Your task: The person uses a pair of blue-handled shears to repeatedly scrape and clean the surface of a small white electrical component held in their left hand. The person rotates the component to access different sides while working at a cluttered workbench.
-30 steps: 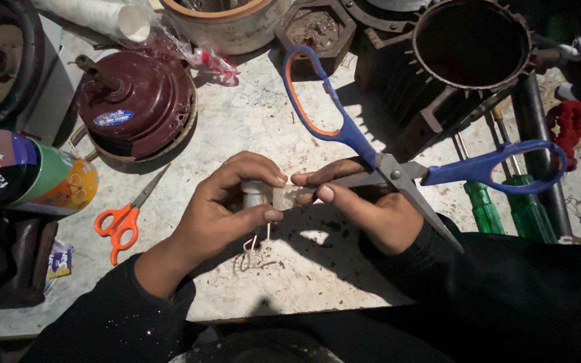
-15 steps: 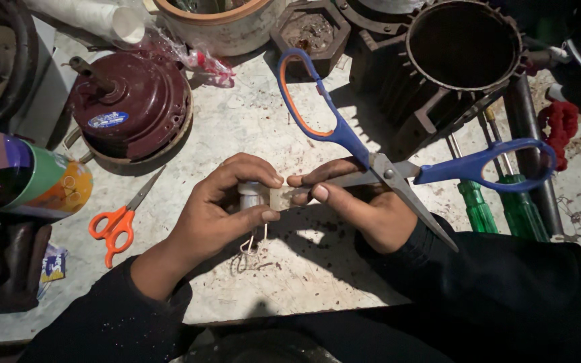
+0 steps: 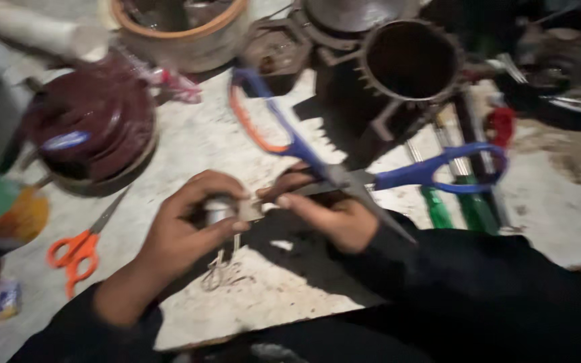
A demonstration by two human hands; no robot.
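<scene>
While the pale worktop [image 3: 189, 144] lies bare between the dark red motor cover [image 3: 89, 124] at left and the finned housing [image 3: 408, 64] far right, my left hand [image 3: 183, 232] pinches a small grey part [image 3: 220, 210] near centre; my right hand [image 3: 334, 215], touching it, grips blue-handled scissors [image 3: 371, 176].
</scene>
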